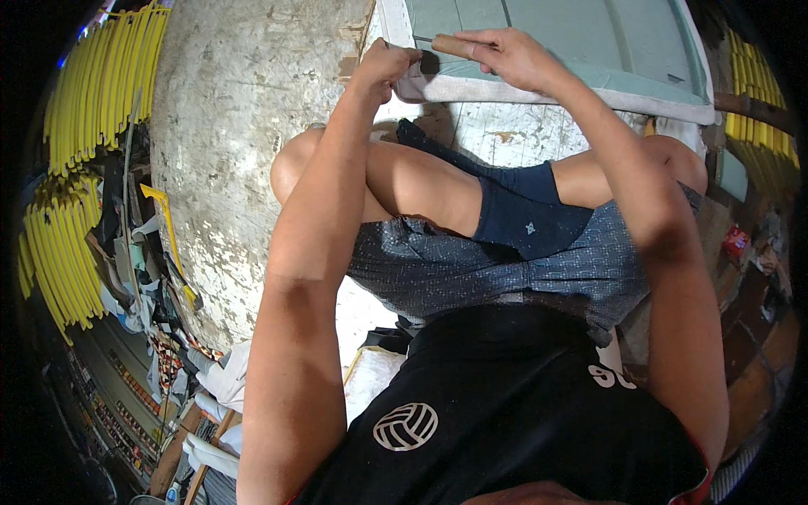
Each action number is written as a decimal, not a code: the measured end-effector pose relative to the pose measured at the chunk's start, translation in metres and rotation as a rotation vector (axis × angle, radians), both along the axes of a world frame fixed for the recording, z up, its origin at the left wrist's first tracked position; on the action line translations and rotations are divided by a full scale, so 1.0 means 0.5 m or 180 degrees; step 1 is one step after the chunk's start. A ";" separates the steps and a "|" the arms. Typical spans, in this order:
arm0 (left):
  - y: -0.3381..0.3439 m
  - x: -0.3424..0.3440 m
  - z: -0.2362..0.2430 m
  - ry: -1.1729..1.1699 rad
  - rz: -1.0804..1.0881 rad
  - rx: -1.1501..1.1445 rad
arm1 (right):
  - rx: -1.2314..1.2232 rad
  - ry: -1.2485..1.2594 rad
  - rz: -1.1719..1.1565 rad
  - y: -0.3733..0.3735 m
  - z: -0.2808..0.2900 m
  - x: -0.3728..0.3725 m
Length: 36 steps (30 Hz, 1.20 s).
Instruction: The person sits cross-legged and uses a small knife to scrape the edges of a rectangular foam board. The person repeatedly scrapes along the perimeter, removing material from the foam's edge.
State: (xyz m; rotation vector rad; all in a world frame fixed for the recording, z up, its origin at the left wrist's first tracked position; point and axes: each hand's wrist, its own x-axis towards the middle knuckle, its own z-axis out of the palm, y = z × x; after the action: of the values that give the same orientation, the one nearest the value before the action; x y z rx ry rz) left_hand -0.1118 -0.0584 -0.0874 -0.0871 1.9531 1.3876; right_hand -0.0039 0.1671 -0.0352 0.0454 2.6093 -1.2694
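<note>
Left hand: we see it curled into a loose fist at the panel's near left corner, its fingertips turned toward the edging; whether it pinches the cloth or only presses there, we cannot tell.
Right hand: we find it partly closed, thumb and fingers around the tool, with the fingers pointing left, over the panel and close to the left hand.
Tool: we make out a tan handle, with a thin dark shank leading from it toward the left hand; we cannot tell whether its tip touches anything.
Panel: it lies flat in front of the crossed legs, grey-green inside and running out of view at the top.
Edging: we see pale cloth along the near side of the panel and up its left and right sides.
Board: worn, with patchy white paint, it spreads left of the legs and under them.
Legs: we see them folded, knees out to either side, in patterned dark shorts.
Left side: yellow bars stand in rows beyond the board, above a heap of scraps.
Right side: more yellow bars, and a red packet lower down.
</note>
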 end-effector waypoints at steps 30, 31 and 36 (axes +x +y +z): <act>0.032 0.017 0.053 0.0253 0.0022 -0.0764 | -0.0864 -0.0842 -0.0656 -0.019 -0.034 0.014; 0.035 0.019 0.067 0.0158 -0.0031 -0.0864 | -0.0480 -0.0258 -0.0481 -0.016 -0.049 0.014; 0.006 0.013 0.004 0.0237 0.0560 0.0150 | -0.0081 -0.0540 -0.0316 -0.015 -0.006 -0.011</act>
State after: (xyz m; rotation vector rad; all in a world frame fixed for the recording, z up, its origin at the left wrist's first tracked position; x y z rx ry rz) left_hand -0.1055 -0.0552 -0.0855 -0.1917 2.0123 1.5700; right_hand -0.0091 0.1595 -0.0381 0.2693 2.4731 -1.2709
